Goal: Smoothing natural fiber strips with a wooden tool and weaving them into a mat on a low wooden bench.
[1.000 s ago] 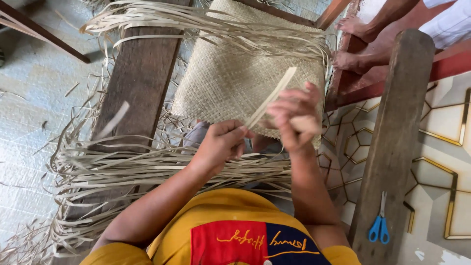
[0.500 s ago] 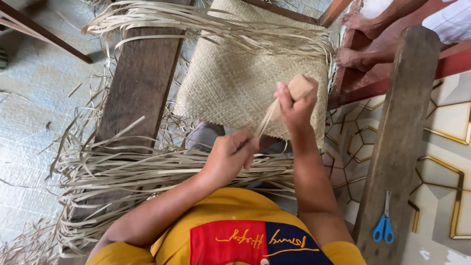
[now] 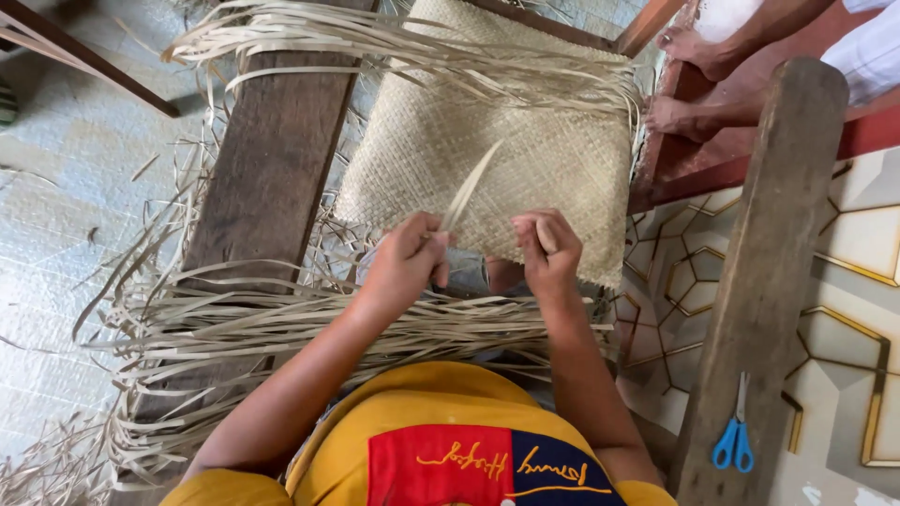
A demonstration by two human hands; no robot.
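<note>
Left hand [image 3: 405,260] pinches pale straw strip [image 3: 471,193] over woven mat [image 3: 506,141]; right hand [image 3: 548,251] curled tight around small wooden tool [image 3: 545,234].

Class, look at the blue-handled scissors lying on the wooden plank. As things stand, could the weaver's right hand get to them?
Probably yes, once freed. The right hand grips a small piece at the woven mat, so it is busy. The scissors lie uncovered on the plank on that same side, with nothing between.

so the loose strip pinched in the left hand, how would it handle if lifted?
Probably light and springy: the strip stands up from the left hand in a slight curve. Likely floppy over length, since the loose strands droop and splay off the plank.
</note>
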